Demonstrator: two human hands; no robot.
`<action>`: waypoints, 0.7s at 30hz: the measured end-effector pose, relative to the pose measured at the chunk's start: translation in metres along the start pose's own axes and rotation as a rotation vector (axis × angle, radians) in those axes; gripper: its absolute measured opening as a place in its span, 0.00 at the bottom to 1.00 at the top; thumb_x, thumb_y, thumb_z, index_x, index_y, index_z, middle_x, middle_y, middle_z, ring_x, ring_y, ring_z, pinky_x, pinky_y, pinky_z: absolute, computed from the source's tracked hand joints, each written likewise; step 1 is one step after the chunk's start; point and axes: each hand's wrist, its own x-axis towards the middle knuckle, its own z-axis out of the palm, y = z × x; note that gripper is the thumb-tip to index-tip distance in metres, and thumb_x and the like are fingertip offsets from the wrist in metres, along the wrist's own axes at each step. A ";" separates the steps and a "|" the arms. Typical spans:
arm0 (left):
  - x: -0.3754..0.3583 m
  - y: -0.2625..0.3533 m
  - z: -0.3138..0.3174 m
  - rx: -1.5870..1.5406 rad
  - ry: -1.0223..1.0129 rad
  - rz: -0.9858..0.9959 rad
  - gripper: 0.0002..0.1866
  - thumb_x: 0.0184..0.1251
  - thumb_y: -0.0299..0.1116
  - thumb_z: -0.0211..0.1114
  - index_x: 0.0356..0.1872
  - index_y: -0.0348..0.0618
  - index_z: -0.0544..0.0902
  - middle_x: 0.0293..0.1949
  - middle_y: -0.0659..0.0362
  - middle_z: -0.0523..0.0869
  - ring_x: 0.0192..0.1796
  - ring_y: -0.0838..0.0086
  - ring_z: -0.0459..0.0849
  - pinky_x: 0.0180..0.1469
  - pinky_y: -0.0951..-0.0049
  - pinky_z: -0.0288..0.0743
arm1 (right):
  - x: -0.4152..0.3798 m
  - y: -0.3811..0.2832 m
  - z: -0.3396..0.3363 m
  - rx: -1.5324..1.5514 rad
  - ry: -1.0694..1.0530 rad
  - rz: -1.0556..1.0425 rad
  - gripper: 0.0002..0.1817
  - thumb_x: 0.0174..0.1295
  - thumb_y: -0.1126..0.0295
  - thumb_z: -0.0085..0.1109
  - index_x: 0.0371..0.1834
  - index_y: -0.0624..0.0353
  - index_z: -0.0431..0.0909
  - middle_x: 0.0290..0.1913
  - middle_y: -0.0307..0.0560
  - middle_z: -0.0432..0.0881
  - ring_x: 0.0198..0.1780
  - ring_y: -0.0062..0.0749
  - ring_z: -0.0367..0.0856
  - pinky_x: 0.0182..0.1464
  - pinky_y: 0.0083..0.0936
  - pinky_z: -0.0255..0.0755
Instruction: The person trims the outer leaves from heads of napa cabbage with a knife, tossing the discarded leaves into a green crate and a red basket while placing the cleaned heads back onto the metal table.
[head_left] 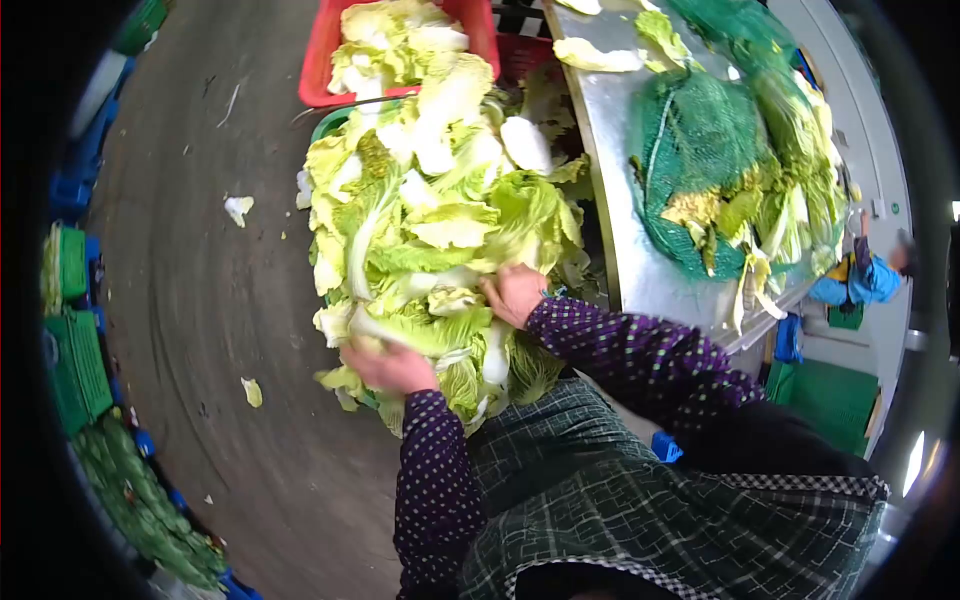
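Observation:
A heap of loose napa cabbage leaves point(430, 215) fills a green crate point(331, 122) and spills over its rim. My left hand point(390, 367), blurred by motion, is at the near left of the heap, against the pale stem end of a cabbage leaf point(415, 332). How its fingers are set is smeared. At the right side of the heap, my right hand point(516, 295) presses in with curled fingers, closed on cabbage leaves; its fingertips are partly hidden among them.
Beyond stands a red crate point(312, 75) of leaves. On the right, a metal table point(610, 140) carries a green net bag point(700, 130) and cabbages point(800, 140). Leaf scraps point(238, 209) lie on the floor. Green crates point(75, 370) line the left; another person point(868, 278) is far right.

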 end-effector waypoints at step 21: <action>0.017 0.016 0.110 0.127 -1.413 0.744 0.28 0.63 0.46 0.59 0.64 0.50 0.69 0.61 0.45 0.74 0.60 0.57 0.76 0.64 0.53 0.67 | 0.035 0.020 0.060 2.319 -0.037 0.042 0.21 0.66 0.51 0.47 0.49 0.56 0.76 0.46 0.50 0.81 0.47 0.43 0.80 0.48 0.33 0.74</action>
